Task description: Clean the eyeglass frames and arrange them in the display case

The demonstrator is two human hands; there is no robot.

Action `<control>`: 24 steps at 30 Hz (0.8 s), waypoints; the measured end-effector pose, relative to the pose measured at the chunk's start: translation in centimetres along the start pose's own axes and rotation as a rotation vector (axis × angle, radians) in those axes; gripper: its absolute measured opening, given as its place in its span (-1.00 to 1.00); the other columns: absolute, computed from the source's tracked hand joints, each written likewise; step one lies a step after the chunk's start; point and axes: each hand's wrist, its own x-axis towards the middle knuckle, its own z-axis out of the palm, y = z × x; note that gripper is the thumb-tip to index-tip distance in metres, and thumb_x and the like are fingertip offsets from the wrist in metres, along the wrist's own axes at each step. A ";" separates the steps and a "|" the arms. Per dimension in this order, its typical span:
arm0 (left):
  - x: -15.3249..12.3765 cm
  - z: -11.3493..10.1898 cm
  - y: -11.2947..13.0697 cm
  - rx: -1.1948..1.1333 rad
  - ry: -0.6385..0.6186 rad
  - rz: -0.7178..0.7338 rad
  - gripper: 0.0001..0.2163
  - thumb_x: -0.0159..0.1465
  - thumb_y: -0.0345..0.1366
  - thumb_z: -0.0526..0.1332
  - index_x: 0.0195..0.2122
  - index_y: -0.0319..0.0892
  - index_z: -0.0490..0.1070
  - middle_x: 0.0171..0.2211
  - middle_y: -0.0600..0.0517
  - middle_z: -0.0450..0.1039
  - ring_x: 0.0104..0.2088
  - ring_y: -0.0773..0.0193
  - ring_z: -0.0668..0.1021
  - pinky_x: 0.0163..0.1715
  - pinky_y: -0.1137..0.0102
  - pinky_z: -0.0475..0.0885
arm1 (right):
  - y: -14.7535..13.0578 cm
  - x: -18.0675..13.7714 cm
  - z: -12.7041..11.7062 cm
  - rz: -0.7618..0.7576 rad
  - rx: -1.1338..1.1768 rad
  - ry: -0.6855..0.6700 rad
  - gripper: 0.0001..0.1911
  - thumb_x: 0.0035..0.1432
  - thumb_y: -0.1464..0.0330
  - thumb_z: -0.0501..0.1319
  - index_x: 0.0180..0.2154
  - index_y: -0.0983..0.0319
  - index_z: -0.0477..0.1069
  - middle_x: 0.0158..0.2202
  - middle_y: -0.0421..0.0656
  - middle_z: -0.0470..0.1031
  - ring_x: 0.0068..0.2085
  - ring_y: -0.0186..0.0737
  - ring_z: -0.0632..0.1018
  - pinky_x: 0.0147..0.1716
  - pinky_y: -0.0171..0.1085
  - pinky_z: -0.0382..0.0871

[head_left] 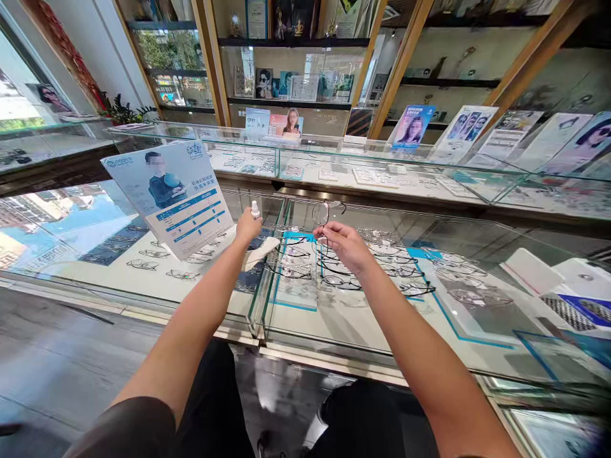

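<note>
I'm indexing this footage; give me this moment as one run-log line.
left hand: gripping small white bottle | right hand: holding thin-rimmed eyeglasses | below: glass display case with eyeglass frames | left of bottle: printed sign

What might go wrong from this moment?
The glasses, pinched in the right hand, could slip and strike the glass counter below. The left hand, gripping a small white bottle, is near the standing sign and might knock it.
</note>
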 end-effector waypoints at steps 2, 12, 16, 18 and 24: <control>-0.2 0.0 0.3 -0.009 0.014 -0.016 -0.61 0.42 -0.28 0.33 0.23 -0.19 0.34 0.21 -0.30 0.54 0.23 -0.14 0.58 0.17 0.15 0.44 | -0.2 -0.1 -0.2 -0.010 -0.004 0.003 -0.50 -0.15 -0.05 0.68 -0.37 0.13 0.63 -0.25 -0.13 0.74 -0.16 -0.18 0.62 -0.15 -0.22 0.42; -5.2 -3.3 4.9 -0.061 0.318 0.546 -0.91 0.43 -0.23 0.19 -0.17 -0.11 0.40 -0.17 -0.09 0.58 -0.10 0.08 0.58 -0.06 0.25 0.40 | -1.4 -0.1 -0.6 -0.064 0.010 0.026 -0.56 -0.11 -0.02 0.67 -0.38 0.12 0.64 -0.21 -0.14 0.74 -0.14 -0.14 0.64 -0.10 -0.16 0.49; -5.8 -5.1 5.2 0.249 -0.188 0.473 -0.69 0.33 0.01 0.34 -0.36 -0.08 0.35 -0.39 0.01 0.54 -0.35 0.14 0.51 -0.33 0.31 0.20 | -1.6 -0.1 -0.8 -0.074 0.013 0.033 -0.55 -0.11 -0.02 0.67 -0.37 0.12 0.64 -0.20 -0.14 0.73 -0.14 -0.14 0.64 -0.13 -0.16 0.50; -6.0 -5.5 5.1 0.431 -0.369 0.408 -0.60 0.19 0.08 0.46 -0.40 -0.08 0.36 -0.39 -0.01 0.57 -0.36 0.11 0.51 -0.35 0.30 0.16 | -1.6 -0.2 -0.9 -0.073 0.019 0.035 -0.56 -0.11 -0.01 0.68 -0.37 0.12 0.64 -0.20 -0.14 0.73 -0.13 -0.13 0.65 -0.12 -0.16 0.50; -5.9 -5.2 4.9 0.578 -0.488 0.370 -0.80 0.14 -0.24 0.45 -0.44 -0.09 0.42 -0.34 -0.01 0.61 -0.33 0.11 0.53 -0.34 0.29 0.15 | -1.7 -0.3 -0.8 -0.064 0.035 0.048 -0.56 -0.15 0.00 0.70 -0.38 0.12 0.65 -0.21 -0.16 0.73 -0.13 -0.16 0.65 -0.11 -0.19 0.50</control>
